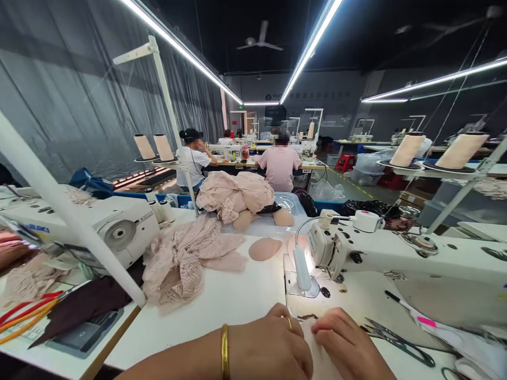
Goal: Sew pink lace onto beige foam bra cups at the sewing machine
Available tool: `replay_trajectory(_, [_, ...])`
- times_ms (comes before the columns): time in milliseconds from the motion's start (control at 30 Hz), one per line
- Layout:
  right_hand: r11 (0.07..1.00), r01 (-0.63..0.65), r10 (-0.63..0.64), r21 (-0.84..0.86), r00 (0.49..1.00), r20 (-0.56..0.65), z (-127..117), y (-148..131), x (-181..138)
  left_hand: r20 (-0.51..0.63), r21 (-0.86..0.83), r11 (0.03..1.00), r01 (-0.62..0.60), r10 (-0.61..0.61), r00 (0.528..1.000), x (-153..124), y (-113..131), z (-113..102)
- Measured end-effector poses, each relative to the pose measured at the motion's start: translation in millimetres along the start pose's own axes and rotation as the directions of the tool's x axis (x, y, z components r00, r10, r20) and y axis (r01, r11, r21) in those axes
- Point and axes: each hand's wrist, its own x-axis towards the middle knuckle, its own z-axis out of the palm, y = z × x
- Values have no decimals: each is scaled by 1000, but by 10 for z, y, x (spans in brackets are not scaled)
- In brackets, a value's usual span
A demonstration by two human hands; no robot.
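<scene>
My left hand (273, 340), with a gold bracelet and a ring, is at the table's near edge, its fingers curled down on a pale beige fabric piece (320, 356). On the other side of that fabric, my right hand (350, 343) has its fingers bent in and closed on it. Most fingertips of the left hand are hidden from view. Just beyond both hands is the lit needle area of a white sewing machine (356, 253), with a small lamp (302, 269) in front. To the right of my right hand lie dark scissors (400, 340).
Beige lace fabric (186, 258) is heaped on the left of the table, beside an oval beige pad (265, 249). A white thread-stand pole (75, 211) crosses the left side. A marker pen (402, 304) lies at right. Two co-workers sit ahead, one in a pink shirt (279, 166).
</scene>
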Motion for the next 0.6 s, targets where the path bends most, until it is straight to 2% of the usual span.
replay_trajectory(67, [952, 195, -153, -237, 971, 183, -108, 178, 249, 75, 319, 935, -155, 138, 988, 164, -208, -94])
replay_trajectory(100, [935, 236, -177, -265, 957, 231, -133, 266, 346, 117, 435, 874, -217, 185, 976, 253, -335, -125])
replay_trajectory(200, [929, 249, -179, -275, 950, 255, -151, 488, 474, 140, 559, 789, -256, 214, 967, 466, -681, -169])
replay_trajectory(333, [943, 200, -142, -266, 965, 223, -221, 594, 409, 40, 508, 837, -201, 210, 977, 540, -837, -137])
replay_trajectory(500, [981, 109, -52, -159, 944, 325, -311, 544, 394, -110, 386, 919, -83, 135, 985, 519, -764, 15])
replay_trajectory(600, [974, 36, 26, -223, 963, 267, -296, 601, 376, -245, 272, 962, -8, 78, 966, 538, -750, 127])
